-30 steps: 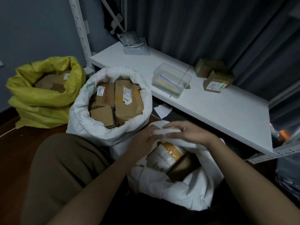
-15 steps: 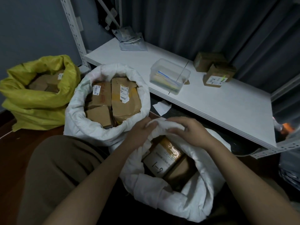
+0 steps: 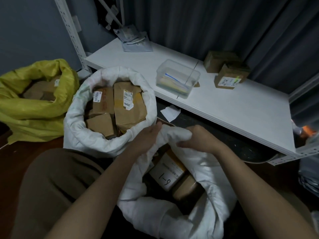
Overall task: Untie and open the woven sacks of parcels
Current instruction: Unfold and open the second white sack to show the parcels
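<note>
Both forearms reach forward from the bottom of the view and meet at the far rim of the near white sack [image 3: 203, 171], which stands open on the floor just in front of the person. The left hand [image 3: 146, 138] comes in from the lower left, wrist fairly straight, its fingers curled over the rolled fabric at the rim's far left; the fingertips are buried in the folds, so how tightly they close is hard to say, but the hand does grip the cloth. The right hand [image 3: 198, 138] comes in from the lower right, knuckles up, fingers bent down and thumb tucked under, pinching a bunched fold of the same rim just beside the left hand. Between the two hands the fabric rises in a soft white hump. Inside this sack lies a brown parcel [image 3: 168, 171] with a white label marked "1-9", and another brown package sits just beside it, lower right. Touching the near sack on its far left stands a second white sack [image 3: 77, 130], its mouth rolled wide open around several cardboard parcels with labels. Further left sits a yellow sack [image 3: 34, 114], also open, with brown boxes inside. A white shelf [image 3: 224, 104] runs behind the sacks, bearing a clear plastic tub [image 3: 177, 78] and two cardboard boxes [image 3: 227, 73] near its far edge.
</note>
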A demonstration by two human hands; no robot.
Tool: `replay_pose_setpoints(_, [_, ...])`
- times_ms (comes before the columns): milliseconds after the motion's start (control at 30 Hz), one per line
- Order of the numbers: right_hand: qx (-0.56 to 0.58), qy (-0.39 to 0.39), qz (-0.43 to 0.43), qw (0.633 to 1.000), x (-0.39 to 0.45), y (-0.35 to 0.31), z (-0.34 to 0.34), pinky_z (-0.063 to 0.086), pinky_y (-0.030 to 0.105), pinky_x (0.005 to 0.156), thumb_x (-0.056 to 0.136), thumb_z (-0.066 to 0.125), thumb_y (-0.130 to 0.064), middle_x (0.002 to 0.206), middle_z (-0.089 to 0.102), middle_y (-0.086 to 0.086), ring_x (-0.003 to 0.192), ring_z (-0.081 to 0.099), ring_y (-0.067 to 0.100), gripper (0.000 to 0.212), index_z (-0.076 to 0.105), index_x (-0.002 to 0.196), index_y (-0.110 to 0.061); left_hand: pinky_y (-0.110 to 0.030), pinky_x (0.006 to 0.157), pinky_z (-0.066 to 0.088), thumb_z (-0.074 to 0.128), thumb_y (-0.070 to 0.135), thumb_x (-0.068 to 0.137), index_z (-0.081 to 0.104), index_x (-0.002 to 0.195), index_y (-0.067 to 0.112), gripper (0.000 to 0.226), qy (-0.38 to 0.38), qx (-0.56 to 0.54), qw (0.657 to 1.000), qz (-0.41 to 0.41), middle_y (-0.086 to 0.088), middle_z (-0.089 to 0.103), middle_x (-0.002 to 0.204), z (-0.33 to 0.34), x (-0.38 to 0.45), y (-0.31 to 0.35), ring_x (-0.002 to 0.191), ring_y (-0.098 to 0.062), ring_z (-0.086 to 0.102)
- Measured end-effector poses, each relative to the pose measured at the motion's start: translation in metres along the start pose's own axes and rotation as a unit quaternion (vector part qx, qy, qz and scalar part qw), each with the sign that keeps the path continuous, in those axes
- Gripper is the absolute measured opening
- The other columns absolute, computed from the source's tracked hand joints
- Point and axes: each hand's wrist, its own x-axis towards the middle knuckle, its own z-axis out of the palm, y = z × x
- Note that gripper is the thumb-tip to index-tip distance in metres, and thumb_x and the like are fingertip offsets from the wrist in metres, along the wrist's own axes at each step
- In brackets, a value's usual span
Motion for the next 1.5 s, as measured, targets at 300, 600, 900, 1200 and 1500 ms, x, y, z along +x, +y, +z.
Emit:
replay_pose_setpoints(300, [-0.018,0.067,-0.039,0.997,-0.009,0.024,0.004,0.047,0.027,0.073,0.069,0.079,-0.042,0.098,0.062,-0.014,0.089,0.058,0.008,0.042,0.059,0.106,-0.036,-0.010,0.066,0.041,0.046,0.023,0.099,0.058,0.083,0.023,0.019,-0.005,0.019,0.973,0.231,0.012,0.058,0.077,-0.001,0.008,-0.005,0.070,0.008,0.055])
replay_pose_setpoints(600, [0.223,-0.017,-0.014,0.975,0.001,0.012,-0.007,0.049,0.025,0.070,0.075,0.076,-0.015,0.088,0.072,0.005,0.080,0.064,0.013,0.018,0.073,0.092,-0.014,-0.026,0.085,0.038,0.061,0.071,0.070,0.042,0.136,0.030,0.080,-0.006,0.239,0.942,0.236,0.006,0.053,0.128,-0.002,0.012,0.017,0.114,-0.012,0.049])
replay_pose_setpoints(900, [0.163,-0.098,0.081,0.978,-0.019,0.055,-0.025,0.053,0.033,0.092,0.055,0.090,-0.038,0.104,0.069,-0.009,0.099,0.066,0.011,0.056,0.064,0.104,-0.030,-0.032,0.068,0.042,0.066,0.065,0.073,0.056,0.075,0.014,0.051,-0.035,0.329,0.924,0.191,0.001,0.060,0.079,-0.019,0.040,0.047,0.081,-0.018,0.058])
replay_pose_setpoints(1200, [-0.285,0.449,-0.059,0.845,-0.024,-0.020,-0.126,0.035,0.037,0.057,0.077,0.066,-0.017,0.094,0.060,0.018,0.080,0.058,0.040,0.026,0.054,0.098,-0.007,-0.039,0.072,0.050,0.066,0.064,0.073,0.046,0.089,0.020,0.051,0.134,0.331,0.904,0.234,-0.012,0.065,0.098,-0.048,0.033,0.106,0.089,-0.033,0.061])
replay_pose_setpoints(1500, [-0.092,0.217,0.000,0.972,-0.050,0.028,-0.098,0.047,0.034,0.072,0.072,0.076,-0.038,0.100,0.066,0.004,0.091,0.058,0.024,0.036,0.058,0.097,-0.019,-0.031,0.066,0.036,0.076,0.052,0.069,0.043,0.098,0.020,0.054,0.003,0.298,0.941,0.161,-0.013,0.060,0.112,-0.050,0.033,0.076,0.088,-0.023,0.052])
